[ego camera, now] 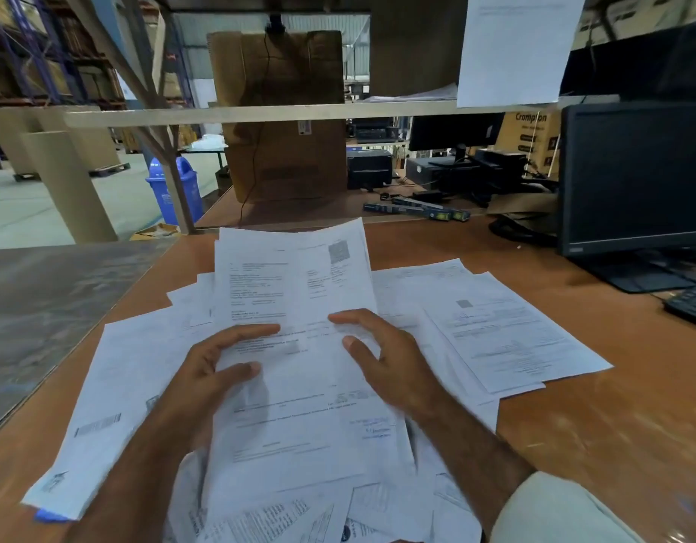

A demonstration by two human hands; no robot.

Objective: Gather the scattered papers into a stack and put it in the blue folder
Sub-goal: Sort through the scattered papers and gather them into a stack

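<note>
Several white printed papers lie scattered over the brown desk (597, 417). A held sheaf of papers (295, 291) rises in the middle, its top edge tilted away from me. My left hand (217, 366) grips its left edge with thumb on top, and my right hand (381, 350) grips its right edge. More loose sheets spread to the right (507, 331), to the left (119, 389) and at the bottom (299, 511). A small blue corner (48, 515), perhaps the folder, peeks out under the left sheets.
A black monitor (636, 178) and a keyboard (691, 303) stand at the right. A cardboard box (283, 115) sits behind the desk under a shelf (260, 113). A grey metal table (52, 307) adjoins on the left. A paper (518, 45) hangs from above.
</note>
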